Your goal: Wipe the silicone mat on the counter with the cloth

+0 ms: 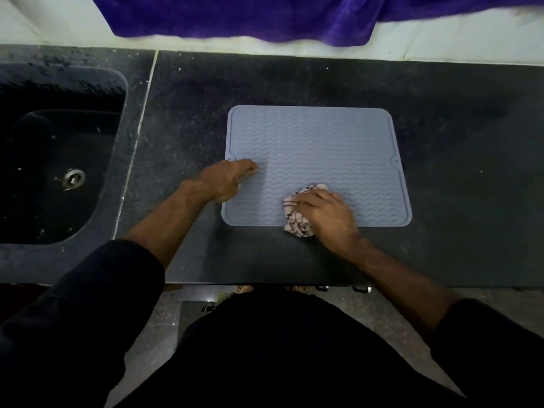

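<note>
You see: mat (318, 148) grey-blue, wavy ridges; cloth (295, 220) white, dark stripes; bench (456, 128) black, speckled; towel (241, 16) purple.

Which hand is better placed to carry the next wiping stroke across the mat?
Right. The right hand already presses the cloth at the mat near edge; the left hand rests at its left edge.

One mat (318, 154), one cloth (297, 219), two hands (228, 179) (329, 214), one sink (117, 83).

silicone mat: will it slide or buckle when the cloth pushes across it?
Likely floppy: the silicone mat looks thin and lies flat on the counter. It may creep under the cloth, which probably explains the left hand pressing its left edge. Probably light.
</note>
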Demonstrator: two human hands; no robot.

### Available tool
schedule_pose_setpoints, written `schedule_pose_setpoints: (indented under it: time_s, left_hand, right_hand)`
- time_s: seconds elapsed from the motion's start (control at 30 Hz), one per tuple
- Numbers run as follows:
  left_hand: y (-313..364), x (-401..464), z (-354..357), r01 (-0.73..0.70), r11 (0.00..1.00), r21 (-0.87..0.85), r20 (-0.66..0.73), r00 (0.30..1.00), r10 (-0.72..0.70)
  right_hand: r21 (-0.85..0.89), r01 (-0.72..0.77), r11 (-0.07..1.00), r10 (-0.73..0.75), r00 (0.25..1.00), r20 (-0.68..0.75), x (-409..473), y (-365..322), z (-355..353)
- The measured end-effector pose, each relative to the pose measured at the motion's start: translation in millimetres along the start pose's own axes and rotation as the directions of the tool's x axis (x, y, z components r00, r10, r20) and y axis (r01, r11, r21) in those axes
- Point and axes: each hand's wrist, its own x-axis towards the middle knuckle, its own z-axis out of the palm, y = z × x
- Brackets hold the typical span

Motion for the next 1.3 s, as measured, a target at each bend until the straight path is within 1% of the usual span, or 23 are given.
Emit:
schedule_pose_setpoints:
  time_s: [0.1,0.17,0.23,0.33,0.47,0.53,0.57,0.6,0.67,0.7,0.77,0.83,1.0,1.07,1.13,1.2,1.23,1.3]
  left_hand:
    - [-1.2,-0.8,1.7,-0.006,1.000,0.015,-0.020,1.000,0.006]
    - [-0.9,0.3,1.6,-0.011,1.000,0.028,-0.029,1.000,0.012]
    - [-0.1,2.6,1.1,-0.007,0.999,0.039,-0.032,0.999,0.008]
    - [0.0,4.1,0.5,0.007,0.999,0.047,-0.034,0.999,-0.006]
    - [-2.2,3.1,0.2,-0.022,0.999,0.030,-0.042,0.999,0.023]
    - [-3.1,3.6,-0.1,-0.032,0.999,0.027,-0.043,0.999,0.033]
    - [-3.3,4.6,-0.5,-0.040,0.999,0.030,-0.045,0.998,0.041]
    - [-3.4,5.8,-1.5,-0.049,0.998,0.033,-0.047,0.998,0.050]
    - [-2.8,8.7,-3.9,-0.063,0.997,0.046,-0.054,0.996,0.065]
    - [-2.5,9.7,-5.1,-0.066,0.996,0.054,-0.057,0.996,0.069]
    - [-2.0,12.0,-7.0,-0.068,0.995,0.068,-0.061,0.996,0.072]
    - [-3.0,13.1,-7.5,-0.068,0.995,0.069,-0.057,0.996,0.072]
    - [-4.6,14.0,-6.7,-0.073,0.996,0.041,-0.050,0.996,0.075]
    - [-3.5,15.6,-7.4,-0.066,0.997,0.049,-0.049,0.996,0.068]
    - [-3.0,17.4,-8.6,-0.059,0.997,0.048,-0.036,0.998,0.060]
    - [-3.7,17.7,-9.4,-0.054,0.998,0.035,-0.024,0.998,0.055]
    - [-4.6,17.3,-9.3,-0.054,0.998,0.042,-0.026,0.998,0.055]
    - [-6.2,16.1,-8.0,-0.062,0.995,0.072,-0.040,0.997,0.065]
  right_hand:
    - [-0.038,-0.064,0.997,0.065,0.998,0.017,-7.5,16.7,-6.4]
    - [-0.018,-0.085,0.996,0.085,0.996,0.005,0.9,10.3,-8.7]
    - [0.016,-0.057,0.998,0.057,0.998,-0.006,10.6,-2.0,-7.6]
    - [-0.010,-0.014,1.000,0.014,1.000,0.022,10.9,-4.9,-4.5]
    - [-0.048,-0.135,0.990,0.137,0.989,0.049,-6.5,25.2,-10.3]
    - [-0.036,-0.183,0.983,0.184,0.982,0.032,-8.8,30.8,-13.0]
    - [-0.009,-0.184,0.983,0.184,0.983,0.004,-6.0,27.7,-13.8]
    - [0.029,-0.163,0.986,0.164,0.986,-0.026,-1.3,20.5,-13.4]
    - [0.106,-0.071,0.992,0.079,0.994,-0.074,11.2,-1.7,-10.3]
    - [0.119,-0.020,0.993,0.028,0.997,-0.067,17.2,-14.3,-6.9]
    - [0.072,0.052,0.996,-0.051,0.999,-0.013,24.6,-31.7,1.3]
    - [0.027,0.044,0.999,-0.044,0.999,0.012,22.7,-28.7,3.6]
    - [0.009,-0.084,0.996,0.084,0.996,-0.017,6.7,7.2,-6.7]
    - [0.035,-0.067,0.997,0.069,0.997,-0.040,13.7,-2.1,-8.7]
    - [0.050,0.006,0.999,-0.002,0.998,-0.067,25.9,-21.9,-6.1]
    - [0.024,0.063,0.998,-0.062,0.998,-0.021,34.2,-38.9,0.3]
    - [0.011,0.061,0.998,-0.061,0.998,0.001,35.2,-41.3,2.2]
    - [-0.007,0.026,1.000,-0.026,1.000,0.002,31.0,-32.6,2.2]
